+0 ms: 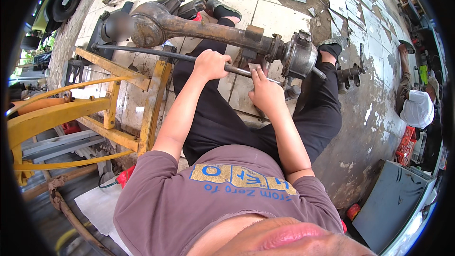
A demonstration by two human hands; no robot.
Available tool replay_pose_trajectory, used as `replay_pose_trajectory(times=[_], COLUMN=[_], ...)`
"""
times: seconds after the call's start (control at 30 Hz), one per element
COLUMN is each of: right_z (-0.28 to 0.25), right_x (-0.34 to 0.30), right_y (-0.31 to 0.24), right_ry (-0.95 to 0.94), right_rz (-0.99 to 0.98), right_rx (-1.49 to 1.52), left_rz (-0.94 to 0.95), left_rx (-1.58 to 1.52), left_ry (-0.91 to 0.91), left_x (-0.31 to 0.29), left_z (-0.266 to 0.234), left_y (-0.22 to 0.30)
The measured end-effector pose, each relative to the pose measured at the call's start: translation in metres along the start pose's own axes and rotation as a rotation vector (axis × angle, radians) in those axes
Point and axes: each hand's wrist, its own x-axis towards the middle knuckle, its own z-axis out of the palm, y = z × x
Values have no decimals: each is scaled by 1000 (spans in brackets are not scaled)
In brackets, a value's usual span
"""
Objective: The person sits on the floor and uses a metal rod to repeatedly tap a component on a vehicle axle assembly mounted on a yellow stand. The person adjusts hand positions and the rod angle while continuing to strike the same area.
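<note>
My left hand (211, 65) is closed around a long metal rod (177, 56). The rod is dark along its left length and bare and shiny toward its right end. My right hand (267, 92) presses a small pale sheet (254, 68), which looks like sandpaper, against the shiny part, index and middle fingers stretched along it. Behind the rod lies a rusty vehicle axle housing (208, 29), with a round bulge at its left and a greasy metal hub (299, 56) at its right, between my legs.
To my left stands a yellow metal frame (154, 99), close to the rod. A flanged metal part (350, 75) lies beyond my right foot. Broken tiles (337, 0) litter the floor ahead. A person in a white top (418, 109) is at the right, near a red crate (406, 144) and a grey cabinet (391, 204).
</note>
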Motion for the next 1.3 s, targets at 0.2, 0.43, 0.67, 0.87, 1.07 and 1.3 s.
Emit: replay_pose_trajectory(times=[0.2, 0.43, 0.67, 0.87, 1.07, 1.3], right_z=[-4, -11, -2, 4, 14, -16], right_x=[-12, -29, -21, -23, -18, -5], right_y=[44, 87, 83, 69, 61, 36], right_ry=[68, 420, 533, 580, 682, 771], right_rz=[-81, 64, 111, 80, -19, -243], right_rx=[432, 1250, 1625, 1737, 1585, 674], left_rz=[-1, 27, 21, 29, 10, -6], left_rx=[60, 24, 33, 37, 45, 53], left_ry=[-3, 44, 20, 45, 5, -12], left_x=[1, 0, 1, -1, -1, 1], left_z=[-1, 8, -2, 2, -1, -5], left_y=[1, -3, 2, 0, 1, 5])
